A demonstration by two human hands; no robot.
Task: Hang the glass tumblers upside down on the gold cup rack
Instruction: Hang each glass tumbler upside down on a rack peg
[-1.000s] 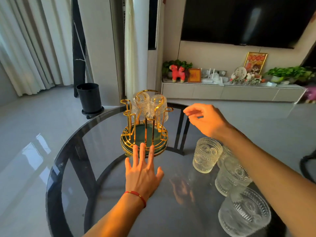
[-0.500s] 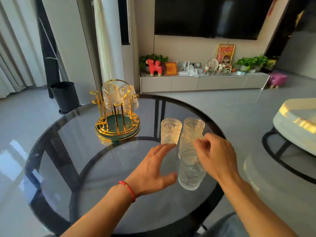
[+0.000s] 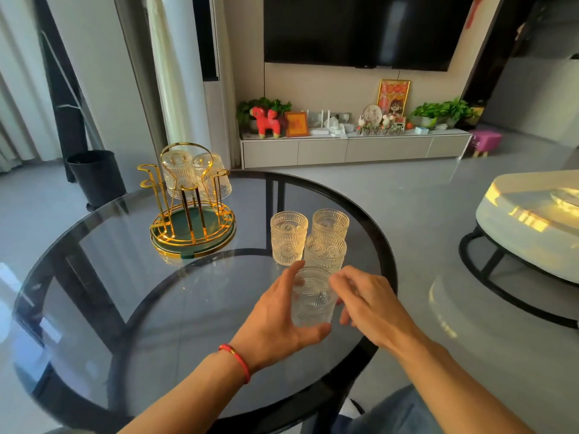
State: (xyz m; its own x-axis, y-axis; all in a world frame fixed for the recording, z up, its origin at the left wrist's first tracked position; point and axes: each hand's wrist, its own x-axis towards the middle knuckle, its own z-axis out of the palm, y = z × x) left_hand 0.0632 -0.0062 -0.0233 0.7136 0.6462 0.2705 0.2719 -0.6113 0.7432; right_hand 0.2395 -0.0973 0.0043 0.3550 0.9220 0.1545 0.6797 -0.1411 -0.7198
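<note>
The gold cup rack [image 3: 188,250] with a green base stands at the far left of the round glass table [image 3: 141,324]. Two glass tumblers [image 3: 180,172] hang upside down on its far pegs; the near pegs are bare. Three embossed tumblers stand upright in a cluster right of centre, with the leftmost tumbler [image 3: 288,238] a little apart. A fourth, nearest tumbler [image 3: 310,299] stands in front of them. My left hand [image 3: 272,324] cups this one from the left, thumb in front. My right hand [image 3: 372,305] touches its right side and rim with curled fingers.
The table's black rim [image 3: 388,270] runs close to the right of the tumbler cluster. Beyond it stand a low white round table [image 3: 532,227], a black bin [image 3: 97,177] on the floor at left, and a TV cabinet [image 3: 354,148] along the far wall.
The view has swung right and down from the rack to the tumblers. My left hand left the rack's base and closed around the nearest tumbler. My right hand moved from its top to its right side.
</note>
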